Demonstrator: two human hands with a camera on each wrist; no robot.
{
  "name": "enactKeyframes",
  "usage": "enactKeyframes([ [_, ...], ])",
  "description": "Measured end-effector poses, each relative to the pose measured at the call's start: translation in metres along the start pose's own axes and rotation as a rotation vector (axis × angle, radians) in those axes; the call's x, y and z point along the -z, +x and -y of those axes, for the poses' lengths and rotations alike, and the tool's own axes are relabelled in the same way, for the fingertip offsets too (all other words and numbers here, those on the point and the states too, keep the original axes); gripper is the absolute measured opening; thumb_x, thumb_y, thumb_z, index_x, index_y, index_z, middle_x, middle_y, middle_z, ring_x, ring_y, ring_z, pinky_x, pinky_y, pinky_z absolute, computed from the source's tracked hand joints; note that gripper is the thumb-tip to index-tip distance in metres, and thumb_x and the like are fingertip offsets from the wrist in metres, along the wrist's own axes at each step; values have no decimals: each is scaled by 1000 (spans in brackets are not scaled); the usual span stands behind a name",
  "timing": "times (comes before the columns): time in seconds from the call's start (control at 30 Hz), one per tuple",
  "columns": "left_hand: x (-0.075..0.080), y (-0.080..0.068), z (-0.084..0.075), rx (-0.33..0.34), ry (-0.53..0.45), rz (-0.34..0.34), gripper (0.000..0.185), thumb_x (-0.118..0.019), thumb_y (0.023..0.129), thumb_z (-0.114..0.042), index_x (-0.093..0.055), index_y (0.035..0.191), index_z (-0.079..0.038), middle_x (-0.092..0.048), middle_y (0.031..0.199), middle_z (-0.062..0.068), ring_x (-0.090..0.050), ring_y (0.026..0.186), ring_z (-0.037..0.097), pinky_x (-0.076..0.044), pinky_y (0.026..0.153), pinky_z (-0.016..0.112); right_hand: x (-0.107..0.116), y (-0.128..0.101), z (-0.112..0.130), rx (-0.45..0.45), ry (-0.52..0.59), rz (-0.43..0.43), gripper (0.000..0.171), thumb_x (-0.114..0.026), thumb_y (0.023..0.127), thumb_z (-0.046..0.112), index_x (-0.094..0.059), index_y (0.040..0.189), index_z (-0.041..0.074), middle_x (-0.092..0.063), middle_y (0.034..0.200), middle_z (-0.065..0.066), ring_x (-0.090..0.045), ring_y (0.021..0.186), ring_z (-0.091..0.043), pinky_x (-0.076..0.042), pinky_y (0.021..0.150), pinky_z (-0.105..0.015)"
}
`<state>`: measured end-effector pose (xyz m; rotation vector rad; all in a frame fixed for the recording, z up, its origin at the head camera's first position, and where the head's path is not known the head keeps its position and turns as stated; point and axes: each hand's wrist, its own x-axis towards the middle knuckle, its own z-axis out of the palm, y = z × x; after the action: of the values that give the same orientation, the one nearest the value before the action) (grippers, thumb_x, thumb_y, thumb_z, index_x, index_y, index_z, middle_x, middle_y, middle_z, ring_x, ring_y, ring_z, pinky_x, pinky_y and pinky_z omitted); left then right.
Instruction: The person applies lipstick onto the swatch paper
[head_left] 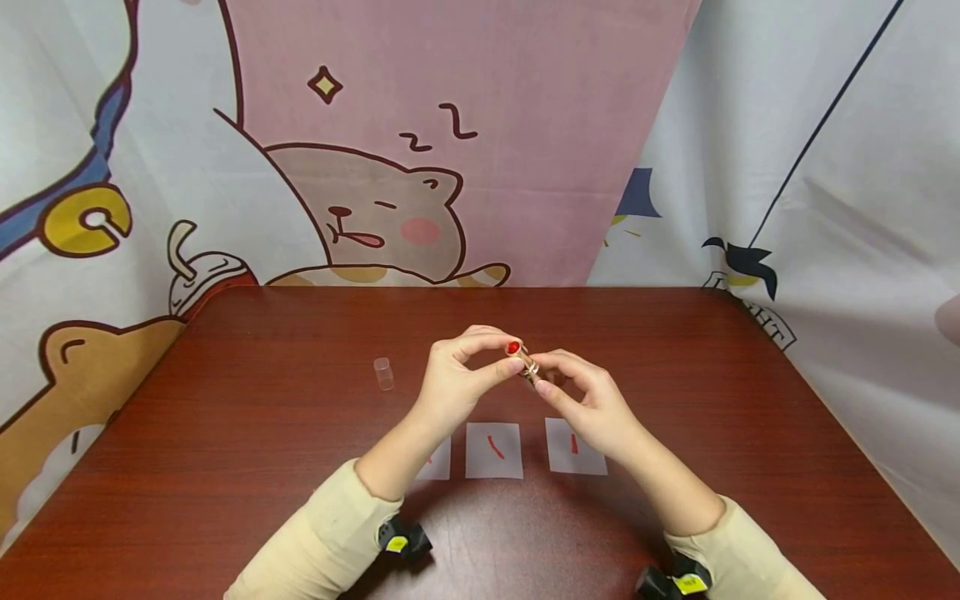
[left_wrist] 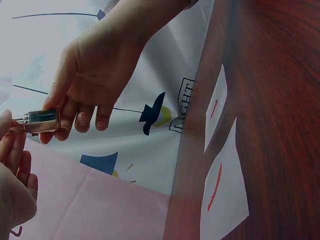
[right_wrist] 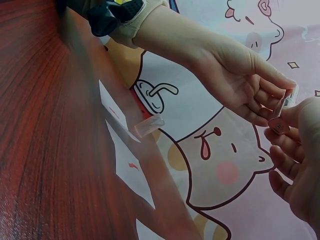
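Above the table, both hands hold a gold lipstick [head_left: 528, 367] whose red tip tilts up toward the head camera. Thumb and fingers of the left hand [head_left: 457, 375] pinch it near the red end. At the lower end, the right hand [head_left: 592, 404] grips the base between thumb and fingers. The left wrist view shows the shiny tube [left_wrist: 44, 120] spanning the gap between the hands. From the right wrist view the round bottom of the base [right_wrist: 278, 126] faces the camera. A clear cap [head_left: 384, 374] lies on the table left of the left hand.
White paper squares lie in a row below the hands, each with a red stroke: a middle one [head_left: 480, 467], a right one [head_left: 558, 462] and a left one [head_left: 442, 467] partly hidden by the left forearm. A printed cloth [head_left: 540, 167] hangs behind the brown table [head_left: 300, 350].
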<state>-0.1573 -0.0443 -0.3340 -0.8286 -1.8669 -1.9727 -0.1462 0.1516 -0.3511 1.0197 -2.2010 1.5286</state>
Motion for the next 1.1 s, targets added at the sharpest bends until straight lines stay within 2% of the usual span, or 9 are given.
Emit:
enactKeyframes([
  [0.17,0,0,0,9,7,0,18,-76,76,6,-72,94,6,-68,94,14,-61,96,22,-42,94,37,0,0,1,-5,-6,-13,28,-62,86,-11,-65,112,-1,-63,94,-8,-57,84,-14,-49,69,-25],
  [0.33,0,0,-1,7,10,-1,18,-76,76,6,-72,94,6,-67,94,14,-61,96,22,-42,94,37,-1,2,5,7,-38,-45,30,-65,81,-16,-65,107,-2,-62,88,-6,-55,78,-12,-47,65,-24],
  [0.57,0,0,2,-16,18,-5,18,-76,76,7,-72,93,6,-68,93,14,-61,95,22,-44,92,37,-1,8,31,36,-68,-67,27,-67,75,-20,-64,100,-7,-60,82,-6,-52,73,-11,-46,63,-24],
  [0.9,0,0,3,-34,10,-2,18,-77,75,6,-72,93,5,-68,93,12,-61,95,22,-44,91,38,-3,9,34,36,-90,-113,28,-71,72,-18,-66,96,-6,-60,79,-8,-53,72,-12,-47,64,-25],
  [1.1,0,0,2,-21,10,-3,18,-77,75,5,-73,93,5,-68,93,12,-61,95,22,-44,91,37,-3,9,36,34,-94,-135,28,-74,70,-18,-67,93,-5,-63,81,-7,-54,71,-18,-47,64,-28],
])
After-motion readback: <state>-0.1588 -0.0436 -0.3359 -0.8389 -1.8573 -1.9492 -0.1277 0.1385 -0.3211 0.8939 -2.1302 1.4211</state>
